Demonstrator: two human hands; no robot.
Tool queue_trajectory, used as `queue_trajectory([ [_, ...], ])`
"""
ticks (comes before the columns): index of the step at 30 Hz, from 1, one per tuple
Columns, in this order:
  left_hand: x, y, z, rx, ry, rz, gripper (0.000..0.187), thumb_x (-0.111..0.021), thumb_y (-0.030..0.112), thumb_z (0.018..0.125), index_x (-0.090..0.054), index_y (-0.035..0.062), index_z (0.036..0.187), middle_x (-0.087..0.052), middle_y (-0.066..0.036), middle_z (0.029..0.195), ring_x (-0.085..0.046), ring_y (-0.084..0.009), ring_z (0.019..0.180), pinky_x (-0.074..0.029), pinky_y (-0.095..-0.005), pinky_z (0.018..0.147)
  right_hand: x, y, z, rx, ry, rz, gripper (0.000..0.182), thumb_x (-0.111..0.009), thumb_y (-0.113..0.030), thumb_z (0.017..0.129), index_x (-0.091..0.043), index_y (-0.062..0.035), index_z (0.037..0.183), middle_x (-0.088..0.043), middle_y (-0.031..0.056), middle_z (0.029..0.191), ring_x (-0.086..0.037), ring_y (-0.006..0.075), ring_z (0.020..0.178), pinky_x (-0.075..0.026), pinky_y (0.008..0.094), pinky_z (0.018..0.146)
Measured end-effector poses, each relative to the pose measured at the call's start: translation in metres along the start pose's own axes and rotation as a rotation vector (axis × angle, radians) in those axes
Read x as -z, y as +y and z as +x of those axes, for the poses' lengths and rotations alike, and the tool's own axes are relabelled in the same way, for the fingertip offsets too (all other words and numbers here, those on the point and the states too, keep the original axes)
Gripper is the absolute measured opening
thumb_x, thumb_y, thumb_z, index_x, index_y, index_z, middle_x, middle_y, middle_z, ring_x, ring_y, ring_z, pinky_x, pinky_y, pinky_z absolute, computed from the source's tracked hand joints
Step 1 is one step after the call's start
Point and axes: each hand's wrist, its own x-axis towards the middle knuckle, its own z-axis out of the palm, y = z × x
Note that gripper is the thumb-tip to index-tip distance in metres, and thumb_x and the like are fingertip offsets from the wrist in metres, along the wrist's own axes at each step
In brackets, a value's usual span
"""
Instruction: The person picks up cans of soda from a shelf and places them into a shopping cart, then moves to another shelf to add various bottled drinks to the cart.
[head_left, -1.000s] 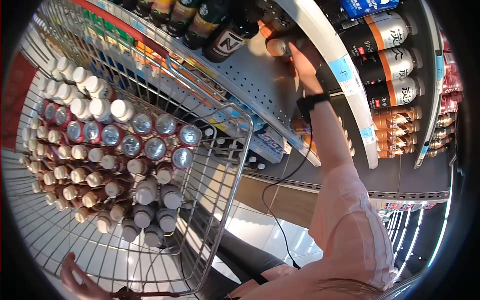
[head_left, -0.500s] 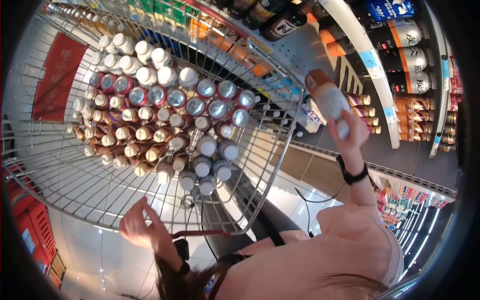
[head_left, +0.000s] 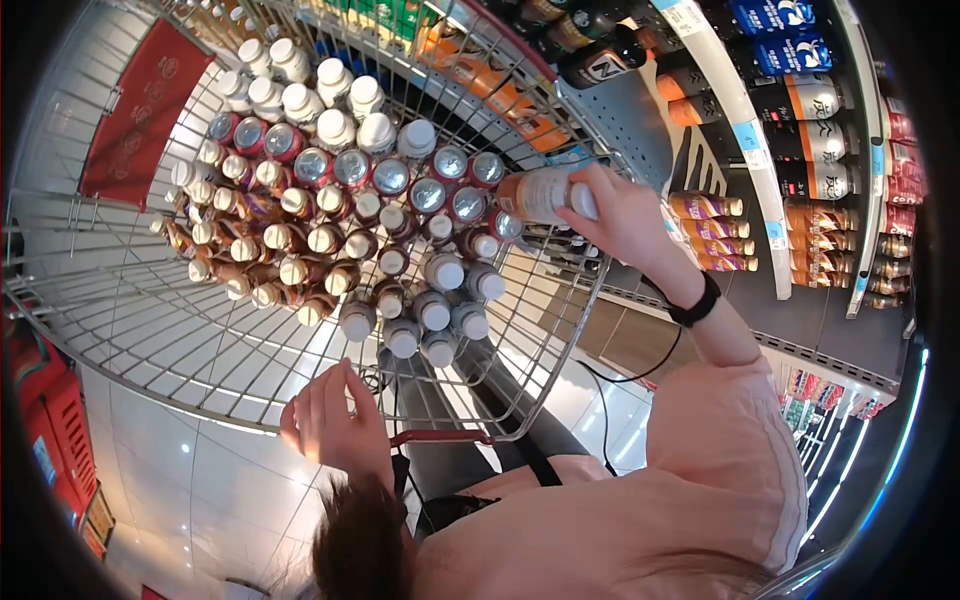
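My right hand (head_left: 618, 215) grips a bottle (head_left: 540, 194) by its white-capped end. The bottle has a brownish body and a pale label, and is tipped nearly level over the right side of the shopping cart (head_left: 505, 38). Beneath and beside it stand dark red cans (head_left: 390, 174) with silver tops. My left hand (head_left: 338, 418) is empty, fingers loosely bent and thumb apart, left of the red cart handle (head_left: 440, 437). In the cart are also white-capped bottles (head_left: 335, 128), brown bottles with cream caps (head_left: 283, 238) and a cluster of grey-white-capped bottles (head_left: 433, 310).
Shelves on the right hold purple-labelled bottles (head_left: 720, 230), brown bottles (head_left: 825, 245) and black-and-white bottles (head_left: 820, 130). A price rail (head_left: 745, 130) runs along them. A red panel (head_left: 148, 105) hangs on the cart's far left. Red crates (head_left: 65, 430) stand at lower left.
My right hand has carried the bottle from the shelf front leftward over the cart. My left hand has shifted right, and the cart's contents appear slightly further right and higher in view.
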Motion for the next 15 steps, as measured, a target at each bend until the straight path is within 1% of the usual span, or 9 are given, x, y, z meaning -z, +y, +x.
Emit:
queue_trajectory([
  [1,0.002,0.001,0.001,-0.002,-0.027,0.014,0.006,-0.063,0.008,0.078,-0.066,0.0109,0.083,-0.065,0.002,0.08,-0.06,-0.0141,0.075,-0.038,-0.0305,0.082,-0.007,-0.002,0.003,-0.023,-0.053,-0.037,0.032,-0.068,-0.031,0.074,-0.049,-0.0122,0.092,-0.057,0.0076,0.077,-0.06,0.0258,0.064,-0.048,0.0357,0.051],
  [4,0.003,-0.001,0.001,-0.014,-0.036,0.019,0.007,-0.063,0.008,0.078,-0.066,0.0115,0.083,-0.065,0.003,0.08,-0.059,-0.0134,0.077,-0.037,-0.0301,0.082,-0.023,0.003,0.003,-0.008,-0.075,-0.065,0.029,-0.07,-0.027,0.073,-0.051,-0.012,0.09,-0.059,0.0067,0.079,-0.061,0.0275,0.067,-0.048,0.0372,0.054],
  [5,0.002,-0.001,0.0,-0.006,-0.035,0.006,0.007,-0.063,0.009,0.079,-0.067,0.0122,0.084,-0.065,0.004,0.081,-0.059,-0.0125,0.078,-0.037,-0.0299,0.083,-0.025,0.003,0.002,0.0,-0.069,-0.09,0.029,-0.07,-0.026,0.072,-0.052,-0.0121,0.089,-0.056,0.0056,0.076,-0.06,0.0264,0.065,-0.047,0.0365,0.053],
  [8,0.001,-0.002,0.0,-0.008,-0.012,-0.008,0.007,-0.063,0.01,0.079,-0.067,0.0124,0.084,-0.065,0.004,0.082,-0.059,-0.0121,0.077,-0.037,-0.0297,0.083,-0.031,0.006,-0.004,0.119,-0.035,-0.153,0.029,-0.071,-0.024,0.07,-0.052,-0.0121,0.088,-0.053,0.0055,0.072,-0.058,0.0254,0.062,-0.046,0.036,0.051],
  [11,0.003,-0.001,0.001,0.003,-0.022,-0.01,0.008,-0.063,0.01,0.078,-0.067,0.0126,0.084,-0.065,0.005,0.082,-0.059,-0.0121,0.076,-0.036,-0.0296,0.084,-0.044,0.01,-0.014,0.198,-0.066,-0.184,0.031,-0.07,-0.023,0.066,-0.051,-0.0131,0.089,-0.053,0.0048,0.072,-0.059,0.0224,0.067,-0.047,0.0339,0.056],
  [14,0.002,0.0,0.001,-0.006,-0.005,-0.005,0.009,-0.063,0.01,0.078,-0.067,0.0127,0.085,-0.065,0.004,0.081,-0.059,-0.0121,0.076,-0.036,-0.0294,0.083,-0.053,-0.002,-0.011,0.39,-0.144,-0.148,0.031,-0.069,-0.02,0.062,-0.051,-0.013,0.087,-0.051,0.0037,0.069,-0.058,0.0201,0.067,-0.047,0.0333,0.056],
  [15,0.002,0.0,0.001,-0.002,-0.005,-0.005,0.009,-0.063,0.01,0.078,-0.067,0.0127,0.085,-0.065,0.004,0.081,-0.059,-0.0122,0.076,-0.036,-0.0294,0.083,-0.061,-0.004,-0.012,0.38,-0.189,-0.135,0.037,-0.072,-0.016,0.056,-0.051,-0.0118,0.085,-0.051,0.004,0.071,-0.057,0.0217,0.069,-0.046,0.0342,0.057],
])
